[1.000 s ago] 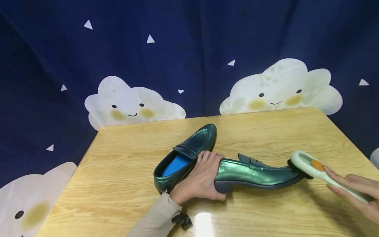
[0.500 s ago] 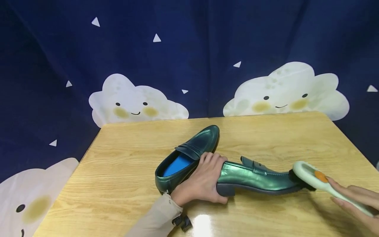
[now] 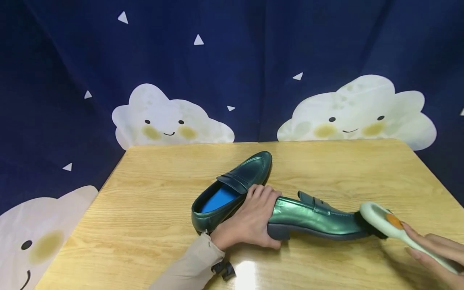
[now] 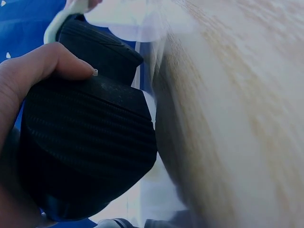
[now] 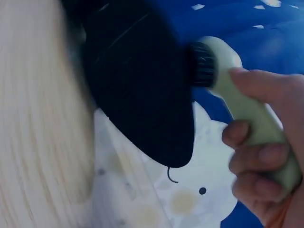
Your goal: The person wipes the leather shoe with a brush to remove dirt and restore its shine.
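Green loafer in L hand, brush in R hand, bristles at the toe.
L hand (image 3: 250, 219) gripped the held shoe (image 3: 311, 219) by its heel end, fingers close together over the back, thumb bent onto the heel block; shoe was above the tabletop, R of centre, toe pointing R, opening up; can't tell if it touched the wood. R hand (image 3: 443, 249) had fingers curled round the handle of the pale green brush (image 3: 377, 219), one digit along its head nr the orange spot (image 3: 394, 221); dark bristles (image 5: 202, 64) sat against the toe. 2nd shoe (image 3: 253, 169), same green w/ blue insole (image 3: 219, 198), stood upright on the wood table (image 3: 145, 193) just beyond L hand, toe angled away. Behind: navy curtain (image 3: 217, 60) w/ smiling clouds (image 3: 351, 117). Beige sleeve (image 3: 192, 262) on L arm.
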{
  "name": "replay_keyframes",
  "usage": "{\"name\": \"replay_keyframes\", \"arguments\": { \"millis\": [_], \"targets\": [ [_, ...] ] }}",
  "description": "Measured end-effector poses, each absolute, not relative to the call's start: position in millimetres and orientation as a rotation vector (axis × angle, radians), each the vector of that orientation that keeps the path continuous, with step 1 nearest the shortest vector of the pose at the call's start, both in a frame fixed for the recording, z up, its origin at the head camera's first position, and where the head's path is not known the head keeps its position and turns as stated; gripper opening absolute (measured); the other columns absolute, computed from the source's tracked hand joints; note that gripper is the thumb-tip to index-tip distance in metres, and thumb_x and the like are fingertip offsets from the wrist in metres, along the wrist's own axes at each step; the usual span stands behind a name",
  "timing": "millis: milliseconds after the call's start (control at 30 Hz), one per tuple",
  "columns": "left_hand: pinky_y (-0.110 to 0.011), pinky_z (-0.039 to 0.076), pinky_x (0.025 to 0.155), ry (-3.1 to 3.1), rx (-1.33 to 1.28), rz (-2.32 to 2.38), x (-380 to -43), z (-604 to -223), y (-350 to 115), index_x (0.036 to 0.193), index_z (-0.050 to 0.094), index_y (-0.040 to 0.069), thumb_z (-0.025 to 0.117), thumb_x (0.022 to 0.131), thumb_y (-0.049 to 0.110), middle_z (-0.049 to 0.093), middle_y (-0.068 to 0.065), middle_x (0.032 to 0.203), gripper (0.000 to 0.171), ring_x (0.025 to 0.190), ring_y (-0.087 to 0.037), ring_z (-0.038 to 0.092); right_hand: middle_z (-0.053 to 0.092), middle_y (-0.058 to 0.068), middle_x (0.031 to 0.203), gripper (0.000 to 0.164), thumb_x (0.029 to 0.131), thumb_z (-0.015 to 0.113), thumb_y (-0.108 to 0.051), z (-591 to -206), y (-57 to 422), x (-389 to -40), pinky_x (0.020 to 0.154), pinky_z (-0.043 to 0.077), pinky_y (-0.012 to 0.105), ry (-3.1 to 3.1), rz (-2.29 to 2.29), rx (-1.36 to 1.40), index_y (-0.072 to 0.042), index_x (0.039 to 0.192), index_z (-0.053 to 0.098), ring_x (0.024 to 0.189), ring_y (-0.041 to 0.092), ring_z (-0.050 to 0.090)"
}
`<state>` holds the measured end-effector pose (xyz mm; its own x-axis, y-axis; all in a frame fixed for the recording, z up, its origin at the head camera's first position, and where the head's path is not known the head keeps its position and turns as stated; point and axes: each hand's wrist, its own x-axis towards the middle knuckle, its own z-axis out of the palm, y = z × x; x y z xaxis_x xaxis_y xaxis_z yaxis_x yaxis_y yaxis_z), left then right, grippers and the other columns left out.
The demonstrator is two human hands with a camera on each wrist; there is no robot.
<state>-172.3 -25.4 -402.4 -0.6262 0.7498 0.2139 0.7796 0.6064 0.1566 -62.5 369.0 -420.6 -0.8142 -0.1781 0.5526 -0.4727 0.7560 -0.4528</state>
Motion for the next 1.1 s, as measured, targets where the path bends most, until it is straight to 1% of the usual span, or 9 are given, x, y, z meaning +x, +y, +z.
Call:
{"name": "replay_keyframes", "arguments": {
  "millis": [100, 133, 200, 400, 500, 567, 800, 1000, 1100],
  "targets": [
    [-0.045, 0.027, 0.104, -2.712, -1.283, -0.376, -172, -402, -26, 0.135, 0.039, 0.006, 0.081, 0.058, 0.060, 0.042, -0.004, 0.123, 0.103, 0.111, -0.020, 0.036, 0.056, -0.015, 0.071, 0.046, 0.079, 0.064, 0.017, -416, 364, -69, 0.038, 0.027, 0.011, -2.363, 0.886, 0.491, 0.010, 0.124, 0.058, 0.047, -0.006, 0.034],
    [-0.046, 0.027, 0.104, -2.713, -1.278, -0.380, -172, -402, -27, 0.135, 0.039, 0.006, 0.081, 0.058, 0.060, 0.042, -0.005, 0.123, 0.103, 0.111, -0.020, 0.037, 0.057, -0.013, 0.070, 0.038, 0.084, 0.065, 0.010, -416, 363, -70, 0.038, 0.028, 0.011, -2.323, 0.907, 0.497, 0.012, 0.122, 0.059, 0.048, -0.007, 0.036],
    [-0.046, 0.027, 0.104, -2.715, -1.268, -0.386, -171, -403, -29, 0.135, 0.039, 0.006, 0.081, 0.057, 0.059, 0.042, -0.005, 0.122, 0.103, 0.111, -0.020, 0.037, 0.060, -0.013, 0.073, 0.034, 0.088, 0.065, 0.000, -414, 361, -72, 0.040, 0.028, 0.010, -2.288, 0.922, 0.541, 0.014, 0.119, 0.060, 0.051, -0.008, 0.037],
    [-0.046, 0.027, 0.103, -2.695, -1.268, -0.398, -170, -402, -29, 0.135, 0.038, 0.006, 0.081, 0.056, 0.059, 0.042, -0.007, 0.122, 0.104, 0.111, -0.023, 0.037, 0.063, -0.006, 0.076, 0.035, 0.086, 0.070, -0.006, -411, 357, -70, 0.045, 0.029, 0.011, -2.254, 0.981, 0.740, 0.017, 0.111, 0.063, 0.055, -0.008, 0.041],
    [-0.046, 0.026, 0.102, -2.695, -1.261, -0.410, -171, -401, -30, 0.134, 0.038, 0.006, 0.081, 0.057, 0.059, 0.042, -0.007, 0.122, 0.103, 0.111, -0.024, 0.037, 0.061, -0.011, 0.074, 0.034, 0.086, 0.071, -0.011, -406, 356, -72, 0.047, 0.028, 0.011, -2.273, 0.885, 0.663, 0.011, 0.112, 0.066, 0.057, -0.009, 0.039],
    [-0.047, 0.026, 0.102, -2.707, -1.247, -0.421, -170, -401, -32, 0.134, 0.038, 0.006, 0.081, 0.057, 0.058, 0.042, -0.007, 0.122, 0.102, 0.111, -0.024, 0.037, 0.059, -0.015, 0.074, 0.036, 0.089, 0.069, -0.021, -404, 354, -74, 0.049, 0.029, 0.011, -2.292, 0.805, 0.601, 0.005, 0.113, 0.068, 0.059, -0.010, 0.037],
    [-0.047, 0.026, 0.102, -2.725, -1.246, -0.425, -167, -402, -38, 0.135, 0.038, 0.007, 0.081, 0.056, 0.057, 0.042, -0.006, 0.122, 0.103, 0.110, -0.025, 0.036, 0.061, -0.007, 0.078, 0.035, 0.088, 0.070, -0.014, -404, 344, -72, 0.052, 0.031, 0.012, -2.239, 0.955, 0.782, 0.012, 0.110, 0.066, 0.065, -0.004, 0.042],
    [-0.047, 0.027, 0.101, -2.671, -1.295, -0.443, -170, -403, -29, 0.134, 0.039, 0.006, 0.081, 0.056, 0.058, 0.042, -0.006, 0.120, 0.103, 0.109, -0.024, 0.037, 0.059, -0.013, 0.074, 0.043, 0.092, 0.063, -0.033, -398, 346, -61, 0.053, 0.029, 0.011, -2.269, 0.779, 0.609, 0.005, 0.111, 0.070, 0.062, -0.008, 0.037],
    [-0.047, 0.027, 0.100, -2.644, -1.311, -0.457, -171, -404, -25, 0.133, 0.040, 0.005, 0.081, 0.055, 0.057, 0.043, -0.006, 0.119, 0.102, 0.108, -0.024, 0.038, 0.060, -0.010, 0.076, 0.041, 0.091, 0.065, -0.028, -398, 350, -59, 0.054, 0.031, 0.011, -2.248, 0.828, 0.680, 0.009, 0.110, 0.068, 0.064, -0.006, 0.040]
  ]
}}
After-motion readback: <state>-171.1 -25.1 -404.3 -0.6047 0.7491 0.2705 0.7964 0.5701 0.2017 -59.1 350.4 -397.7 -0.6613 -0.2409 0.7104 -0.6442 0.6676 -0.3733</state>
